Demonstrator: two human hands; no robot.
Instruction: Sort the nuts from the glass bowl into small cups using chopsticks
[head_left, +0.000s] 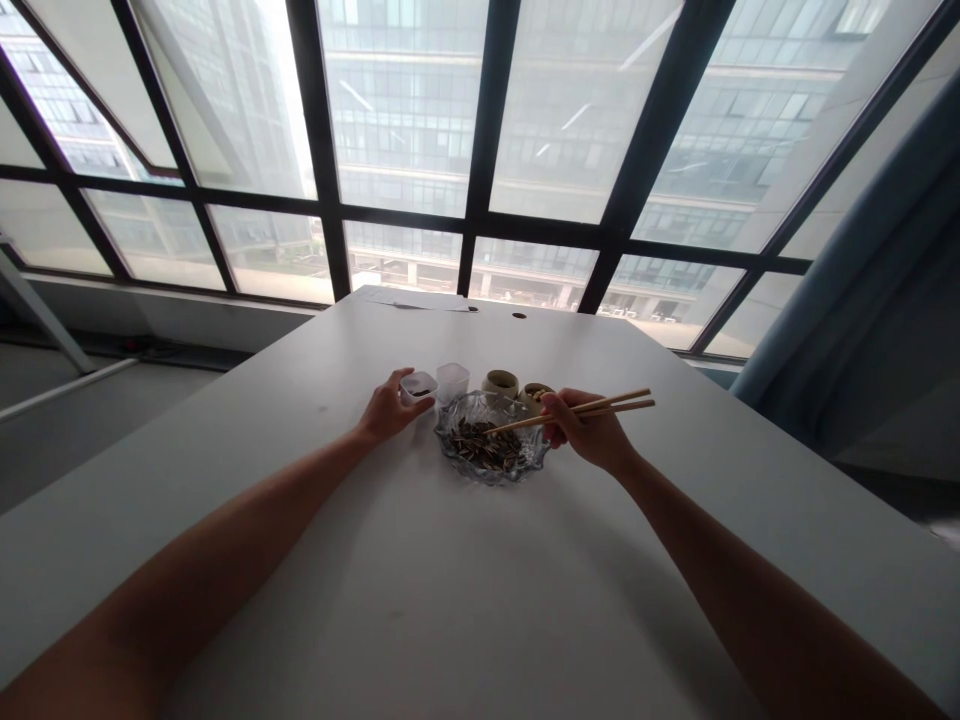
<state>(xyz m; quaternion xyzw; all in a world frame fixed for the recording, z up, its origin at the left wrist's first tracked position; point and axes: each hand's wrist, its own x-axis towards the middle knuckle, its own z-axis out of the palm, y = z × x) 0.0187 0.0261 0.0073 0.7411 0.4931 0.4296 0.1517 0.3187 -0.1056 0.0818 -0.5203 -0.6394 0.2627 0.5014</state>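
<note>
My right hand [583, 428] is closed round a pair of wooden chopsticks [626, 400]. Their tips reach down into a scalloped clear glass bowl [531, 467], among dark striped seeds that look like sunflower seeds [486, 447]. Left of the bowl, my left hand [390, 407] grips a small translucent plastic cup [418, 384] between thumb and fingers; a few dark bits lie inside it. A second translucent cup [453, 381] stands just beside that one. Behind the bowl are two small tan cups [500, 384]; the right one holds pale pieces and is partly hidden by my right hand.
All of this stands on a white table [420, 600]. Sheets of paper [420, 299] lie at its far edge, near two dark round holes. Large framed windows rise beyond, and a blue curtain [847, 250] hangs at the right.
</note>
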